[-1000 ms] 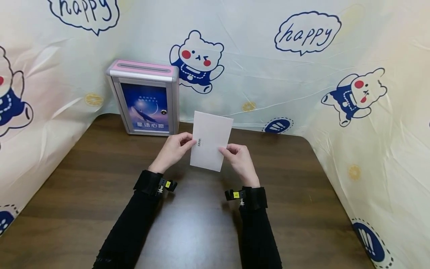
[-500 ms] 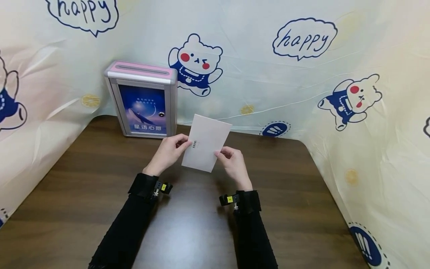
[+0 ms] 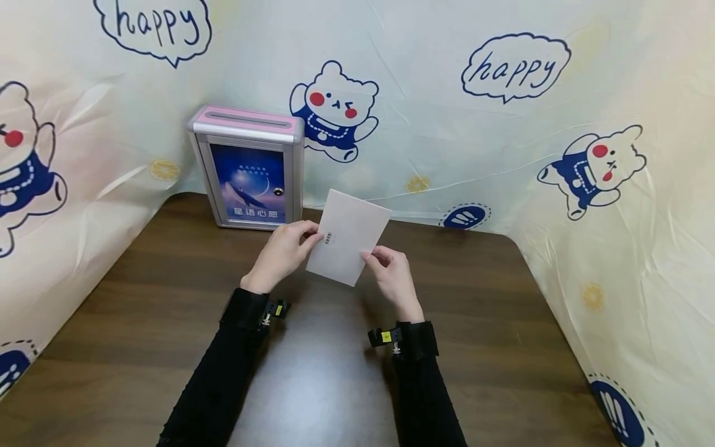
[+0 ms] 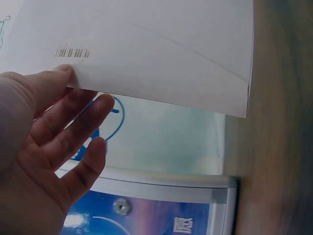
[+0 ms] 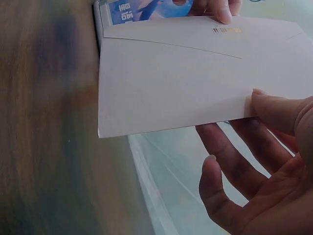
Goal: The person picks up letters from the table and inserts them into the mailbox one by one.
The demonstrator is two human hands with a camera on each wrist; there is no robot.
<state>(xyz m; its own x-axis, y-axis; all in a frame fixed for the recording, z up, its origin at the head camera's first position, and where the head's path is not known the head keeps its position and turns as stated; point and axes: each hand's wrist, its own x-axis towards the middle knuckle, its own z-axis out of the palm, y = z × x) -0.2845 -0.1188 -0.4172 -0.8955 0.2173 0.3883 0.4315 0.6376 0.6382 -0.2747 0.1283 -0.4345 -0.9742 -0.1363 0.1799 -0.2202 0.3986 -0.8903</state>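
Envelope (image 3: 347,236) barcode print illegible; hands pinch edges.

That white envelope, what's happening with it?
A person is holding the white envelope up above the brown table with both hands. The left hand pinches one edge near a small barcode, and the right hand pinches the opposite edge. Behind the left hand, at the back of the table, stands a box with a pink top that has a slot in it. The envelope is not at the slot.
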